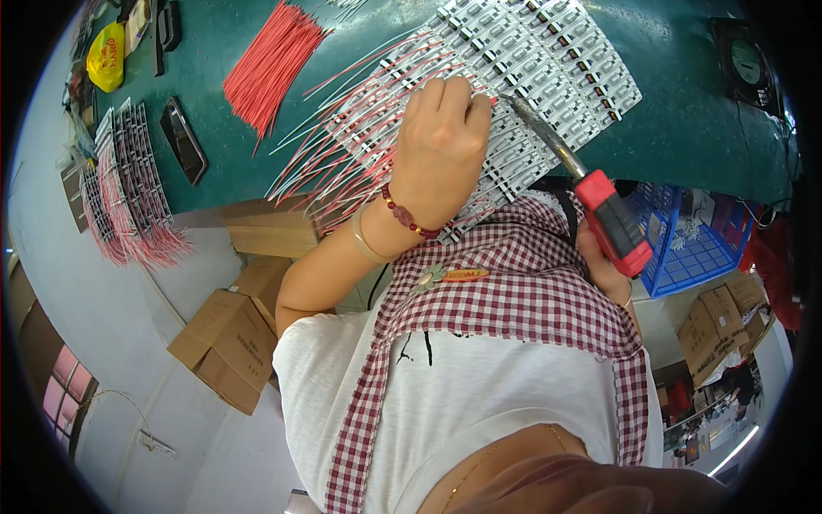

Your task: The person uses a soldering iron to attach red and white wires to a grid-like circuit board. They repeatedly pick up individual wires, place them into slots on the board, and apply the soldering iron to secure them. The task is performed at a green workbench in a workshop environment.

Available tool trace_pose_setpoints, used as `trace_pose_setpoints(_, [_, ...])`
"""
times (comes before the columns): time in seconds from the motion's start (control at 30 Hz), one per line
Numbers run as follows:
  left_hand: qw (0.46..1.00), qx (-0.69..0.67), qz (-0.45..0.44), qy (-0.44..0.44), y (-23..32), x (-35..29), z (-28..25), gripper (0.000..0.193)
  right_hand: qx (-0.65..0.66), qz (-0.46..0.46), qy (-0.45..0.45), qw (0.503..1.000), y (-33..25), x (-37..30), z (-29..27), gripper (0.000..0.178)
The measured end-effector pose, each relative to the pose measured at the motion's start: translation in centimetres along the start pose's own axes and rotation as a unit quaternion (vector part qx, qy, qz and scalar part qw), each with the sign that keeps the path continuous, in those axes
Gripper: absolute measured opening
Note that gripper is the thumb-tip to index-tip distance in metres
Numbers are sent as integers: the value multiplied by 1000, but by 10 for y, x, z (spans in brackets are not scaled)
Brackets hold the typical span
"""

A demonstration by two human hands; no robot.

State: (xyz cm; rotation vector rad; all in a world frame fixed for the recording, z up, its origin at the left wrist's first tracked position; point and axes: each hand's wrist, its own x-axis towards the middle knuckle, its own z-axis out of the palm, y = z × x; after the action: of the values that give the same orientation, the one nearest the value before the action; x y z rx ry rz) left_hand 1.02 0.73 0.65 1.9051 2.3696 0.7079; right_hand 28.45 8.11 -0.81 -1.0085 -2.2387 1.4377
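Note:
A panel of small grey parts in rows (548, 60) lies on the green table, with red and white wires (342, 128) fanning out from its left side. My left hand (443, 141) rests over the panel, fingers closed in a pinch. A bit of red wire shows at its fingertips. My right hand (604, 270) is wrapped round the red and black handle of a soldering iron (612, 218), its fingers partly hidden behind the handle. The iron points up and left, its tip on or just above the panel, close beside my left fingertips.
A bundle of red wires (272, 64) lies on the table (676, 137) left of the panel. Farther left are a phone (183, 141), a wired panel (133, 184) and a yellow bag (105, 57). A blue crate (693, 248) stands right, cardboard boxes (229, 347) below left.

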Motion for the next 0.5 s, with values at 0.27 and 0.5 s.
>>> trace_pose_setpoints(0.27, [1000, 5, -5, 3, 1, 0, 1, 19, -67, -86, 8, 994, -2, 2, -7, 31])
trace_pose_setpoints(0.5, [1000, 15, -1, 6, 0, 1, 0, 16, -40, -92, 2, 995, 0, 5, -4, 31])
